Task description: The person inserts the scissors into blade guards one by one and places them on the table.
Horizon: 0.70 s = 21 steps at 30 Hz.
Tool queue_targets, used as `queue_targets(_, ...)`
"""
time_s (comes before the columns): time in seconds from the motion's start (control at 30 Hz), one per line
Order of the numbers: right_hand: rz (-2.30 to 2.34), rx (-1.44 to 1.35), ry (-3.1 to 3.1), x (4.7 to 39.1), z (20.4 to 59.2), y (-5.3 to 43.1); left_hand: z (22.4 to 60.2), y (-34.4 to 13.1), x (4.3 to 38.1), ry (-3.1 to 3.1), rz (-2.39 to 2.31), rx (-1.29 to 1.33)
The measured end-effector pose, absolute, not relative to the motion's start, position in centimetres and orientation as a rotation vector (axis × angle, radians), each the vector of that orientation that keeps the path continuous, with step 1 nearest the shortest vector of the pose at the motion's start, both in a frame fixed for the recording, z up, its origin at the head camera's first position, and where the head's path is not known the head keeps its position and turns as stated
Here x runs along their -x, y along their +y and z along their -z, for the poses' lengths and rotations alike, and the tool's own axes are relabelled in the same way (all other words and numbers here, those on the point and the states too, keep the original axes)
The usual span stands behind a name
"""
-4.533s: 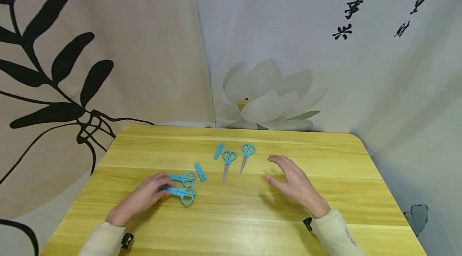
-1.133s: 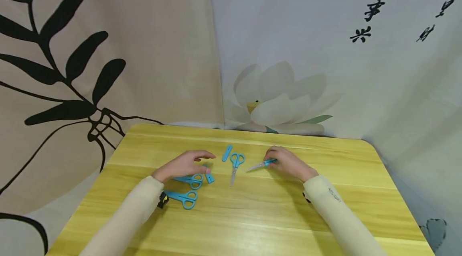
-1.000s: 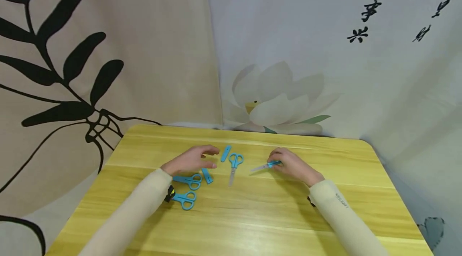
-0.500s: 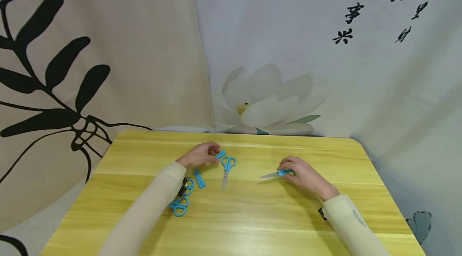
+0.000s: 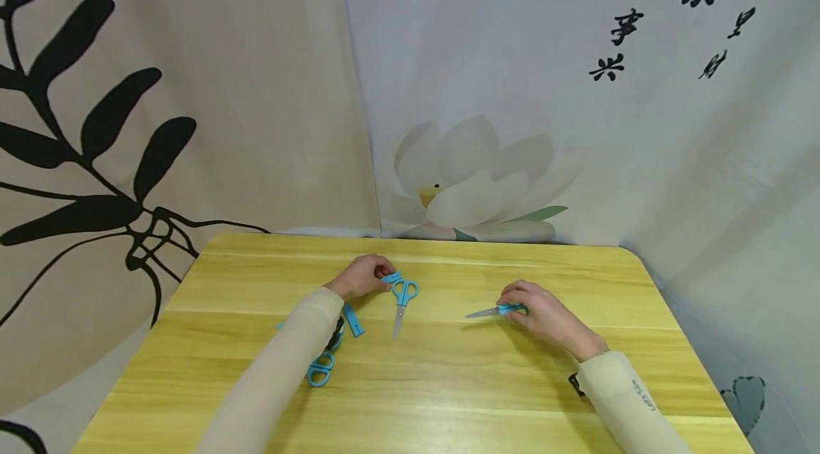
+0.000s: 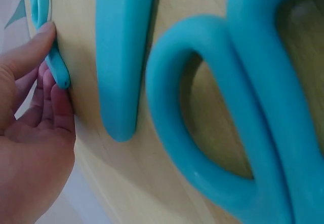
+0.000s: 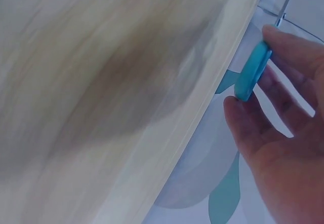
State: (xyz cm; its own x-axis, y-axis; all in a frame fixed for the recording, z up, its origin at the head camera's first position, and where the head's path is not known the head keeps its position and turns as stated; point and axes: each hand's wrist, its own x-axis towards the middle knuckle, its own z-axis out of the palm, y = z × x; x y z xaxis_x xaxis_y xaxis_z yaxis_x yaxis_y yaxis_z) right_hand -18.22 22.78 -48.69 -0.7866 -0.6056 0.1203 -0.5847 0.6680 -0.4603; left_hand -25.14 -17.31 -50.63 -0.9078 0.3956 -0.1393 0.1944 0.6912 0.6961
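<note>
Near the table's far side, my left hand (image 5: 364,277) pinches a blue scissors sheath (image 6: 58,71) between thumb and fingers. Just beside it lies a pair of bare-bladed scissors (image 5: 402,297), blade towards me. My right hand (image 5: 544,315) holds another pair of scissors (image 5: 502,309) by its blue handles (image 7: 250,74), above the table, with the bare blade pointing left. A second blue sheath (image 5: 353,321) lies close to my left wrist. Two sheathed scissors, one with its handles (image 5: 319,372) in sight, are partly hidden under my left forearm.
The yellow wooden table (image 5: 474,397) ends at a printed curtain (image 5: 269,84) behind and on both sides. My left sleeve (image 5: 275,368) crosses over the sheathed scissors. Bare wood lies between the two hands.
My left hand has left the sheathed scissors, moved away from me and taken hold of the far sheath. My right hand has picked up one of the bare scissors and drawn it right.
</note>
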Motion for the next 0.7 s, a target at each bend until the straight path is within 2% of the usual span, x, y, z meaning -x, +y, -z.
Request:
queue_targets(0.43,0.752,0.998,2.836,18.14,48.56,22.53,50.69,-16.61,25.52,2.691,-0.952,-0.455)
queue_targets(0.7,0.778,0.963,2.834,17.79,48.25,22.12,50.6,-16.63,24.94,2.702,-0.996,-0.531)
